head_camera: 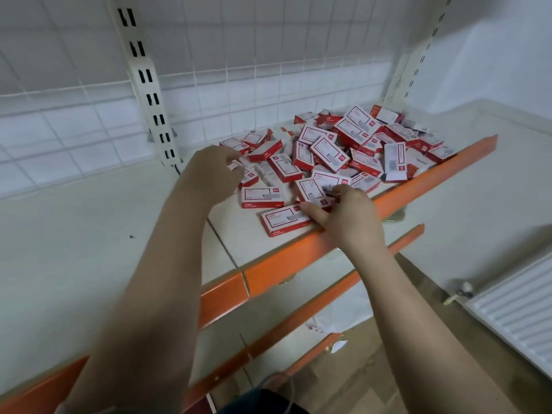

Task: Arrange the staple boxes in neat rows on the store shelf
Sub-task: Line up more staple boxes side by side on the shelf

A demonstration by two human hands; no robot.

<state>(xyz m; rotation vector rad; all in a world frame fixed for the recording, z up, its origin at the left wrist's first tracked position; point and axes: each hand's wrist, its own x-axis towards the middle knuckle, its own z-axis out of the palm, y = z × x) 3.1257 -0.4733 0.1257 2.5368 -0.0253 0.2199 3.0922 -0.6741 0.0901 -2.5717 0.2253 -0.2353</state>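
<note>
Boxes (pixel 337 150) are heaped loose at the shelf's (pixel 283 264) right end. My right hand (pixel 346 216) pinches one box (pixel 313 189); left hand (pixel 212 171) curls onto another, grip unclear. They look small, stiff, dense, so I'd grab the long sides.

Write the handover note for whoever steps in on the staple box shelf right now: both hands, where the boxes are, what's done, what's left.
Left hand: at the left edge of the pile, fingers curled onto a box there; the grip itself is hidden behind the hand.
Right hand: at the front of the pile, fingers on the staple box by the orange shelf edge.
Staple boxes: all in one loose heap on the right part of the shelf, lying at mixed angles, some stacked on others.
Done: no neat row visible.
Left: sort the whole heap into rows; the shelf surface to the left is bare.
</note>
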